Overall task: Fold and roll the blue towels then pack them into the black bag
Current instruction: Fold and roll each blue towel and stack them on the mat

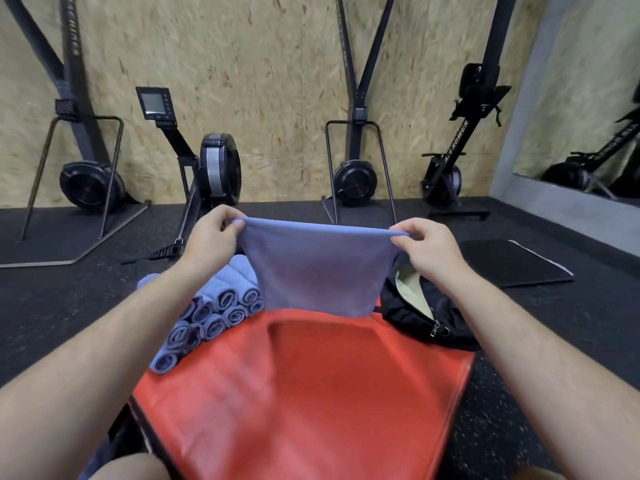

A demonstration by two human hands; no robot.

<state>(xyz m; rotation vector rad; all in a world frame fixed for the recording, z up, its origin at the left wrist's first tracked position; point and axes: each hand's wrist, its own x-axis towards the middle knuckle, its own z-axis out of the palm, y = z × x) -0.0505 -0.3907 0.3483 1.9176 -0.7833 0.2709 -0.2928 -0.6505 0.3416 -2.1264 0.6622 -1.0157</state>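
Observation:
A blue towel hangs stretched between my hands above the far end of a red padded box. My left hand pinches its top left corner and my right hand pinches its top right corner. The towel's lower edge reaches the red surface. A pile of several rolled blue towels lies on the box's left far corner, partly hidden by my left forearm. The black bag lies open at the box's right far corner, showing a pale lining.
Rowing machines and ski machines stand along the chipboard wall. A black mat lies on the dark rubber floor to the right. A mirror is on the right wall. My knees show at the bottom edge.

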